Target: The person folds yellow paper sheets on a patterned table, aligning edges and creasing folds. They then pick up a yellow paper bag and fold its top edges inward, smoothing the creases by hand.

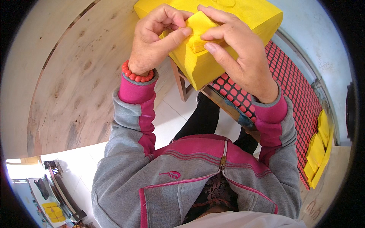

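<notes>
Between my hands, at the top of the view, is a small folded piece of yellow fabric [200, 24]. My left hand [156, 38], with a red bead bracelet [137, 76] at the wrist, pinches its left edge between thumb and fingers. My right hand [241, 49] grips the right side, its thumb below and fingers above. Right behind and under the hands stands a large boxy yellow fabric bag [201, 70]. Its lower corner points toward me, and my hands cover part of it. Whether the folded piece is attached to the bag, I cannot tell.
A wooden board or tabletop [76, 87] fills the left side. To the right, a bench with a red-and-black checked cover [292, 83] runs along the wall. Folded yellow pieces [317, 152] lie at its near end. More yellow pieces [54, 212] show at lower left.
</notes>
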Available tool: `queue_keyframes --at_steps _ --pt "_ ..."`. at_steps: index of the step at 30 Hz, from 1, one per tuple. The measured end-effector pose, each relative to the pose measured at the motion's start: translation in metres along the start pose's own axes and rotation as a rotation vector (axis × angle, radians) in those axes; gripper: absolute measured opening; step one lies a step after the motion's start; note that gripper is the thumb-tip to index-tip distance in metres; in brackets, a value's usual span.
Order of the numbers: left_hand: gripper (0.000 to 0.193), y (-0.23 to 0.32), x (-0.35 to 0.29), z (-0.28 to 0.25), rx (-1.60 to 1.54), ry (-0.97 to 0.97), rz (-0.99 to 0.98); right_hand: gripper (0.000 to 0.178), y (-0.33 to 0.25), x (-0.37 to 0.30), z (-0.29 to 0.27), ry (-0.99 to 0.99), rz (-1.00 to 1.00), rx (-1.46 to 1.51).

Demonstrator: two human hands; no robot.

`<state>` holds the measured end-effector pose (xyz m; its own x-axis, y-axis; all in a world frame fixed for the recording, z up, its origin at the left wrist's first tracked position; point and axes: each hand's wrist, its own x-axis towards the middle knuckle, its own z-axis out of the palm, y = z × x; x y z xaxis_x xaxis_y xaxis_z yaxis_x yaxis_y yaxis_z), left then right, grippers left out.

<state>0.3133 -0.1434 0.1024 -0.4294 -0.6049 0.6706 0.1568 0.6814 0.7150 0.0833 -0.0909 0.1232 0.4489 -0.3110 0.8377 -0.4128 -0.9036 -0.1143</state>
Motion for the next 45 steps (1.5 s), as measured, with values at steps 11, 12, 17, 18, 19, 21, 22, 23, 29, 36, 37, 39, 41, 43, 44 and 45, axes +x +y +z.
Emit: queue_keyframes --at_steps 11,12,17,18,19,21,22,23,29,36,37,39,41,43,44,45 --pt "0.02 0.003 0.001 -0.011 0.0 -0.145 0.086 0.012 -0.002 -0.003 0.005 0.032 0.085 0.038" --pt "0.022 0.003 0.002 -0.012 0.027 -0.172 0.111 0.012 -0.002 -0.003 0.006 0.057 0.085 0.051" --pt "0.025 0.001 0.004 -0.015 0.155 -0.224 0.161 0.013 -0.001 -0.002 0.008 0.071 0.064 0.041" --pt "0.025 0.001 0.004 -0.015 0.141 -0.227 0.145 0.013 -0.001 -0.002 0.007 0.076 0.062 0.035" --pt "0.024 0.002 0.004 -0.016 0.141 -0.232 0.131 0.013 -0.001 -0.002 0.007 0.074 0.066 0.041" --pt "0.024 0.003 0.004 -0.015 0.126 -0.229 0.102 0.013 -0.002 -0.002 0.008 0.078 0.071 0.043" --pt "0.024 0.003 0.003 -0.015 0.111 -0.222 0.087 0.013 -0.002 -0.003 0.008 0.079 0.079 0.048" --pt "0.025 0.004 0.003 -0.014 0.096 -0.215 0.071 0.013 -0.002 -0.003 0.008 0.079 0.086 0.052" --pt "0.02 0.005 0.005 -0.01 0.033 -0.141 0.091 0.013 -0.003 -0.003 0.008 0.084 0.094 0.052" --pt "0.027 0.003 0.004 -0.016 0.077 -0.244 0.093 0.012 -0.002 -0.002 0.01 0.093 0.081 0.044" --pt "0.027 0.003 0.004 -0.017 0.081 -0.248 0.086 0.012 -0.002 -0.002 0.01 0.092 0.08 0.043" --pt "0.027 0.003 0.004 -0.018 0.075 -0.248 0.08 0.013 -0.002 -0.002 0.009 0.091 0.077 0.04" --pt "0.026 0.003 0.004 -0.017 0.056 -0.241 0.085 0.013 -0.002 -0.003 0.009 0.086 0.089 0.042" --pt "0.026 0.002 0.005 -0.017 0.055 -0.238 0.089 0.013 -0.003 -0.003 0.009 0.085 0.097 0.043" --pt "0.026 0.002 0.005 -0.017 0.055 -0.237 0.092 0.013 -0.003 -0.003 0.009 0.086 0.099 0.043" --pt "0.025 0.002 0.005 -0.017 0.062 -0.239 0.101 0.013 -0.003 -0.003 0.009 0.086 0.101 0.035"
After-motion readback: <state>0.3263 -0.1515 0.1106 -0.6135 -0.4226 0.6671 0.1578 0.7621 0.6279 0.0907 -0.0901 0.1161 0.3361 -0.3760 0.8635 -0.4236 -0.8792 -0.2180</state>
